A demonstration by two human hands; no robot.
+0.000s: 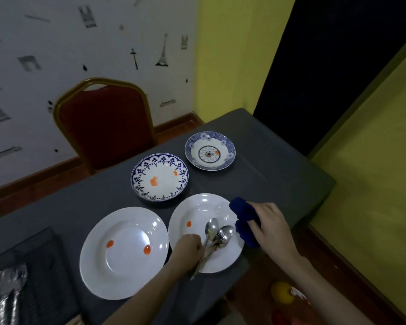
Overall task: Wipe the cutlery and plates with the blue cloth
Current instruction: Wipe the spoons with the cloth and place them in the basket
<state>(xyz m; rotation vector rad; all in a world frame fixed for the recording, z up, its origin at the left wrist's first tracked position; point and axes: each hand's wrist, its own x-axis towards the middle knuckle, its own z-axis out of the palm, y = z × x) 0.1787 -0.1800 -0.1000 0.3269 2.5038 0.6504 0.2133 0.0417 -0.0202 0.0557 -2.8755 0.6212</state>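
My left hand [188,247] grips the handles of a bunch of spoons [217,235] that lie in the right white plate [197,207], which carries an orange smear. My right hand [271,227] holds the bunched blue cloth [243,221] over that plate's right rim, beside the spoon bowls. A second white plate [103,270] with two orange spots sits to the left. Behind them stand a blue-patterned plate [159,177] with orange smears and a smaller blue-patterned bowl plate [210,150].
A grey cloth covers the table [267,165]. A dark tray [40,273] with more cutlery [11,292] lies at the near left. A red chair [103,123] stands behind the table. A yellow object [283,292] lies on the floor to the right.
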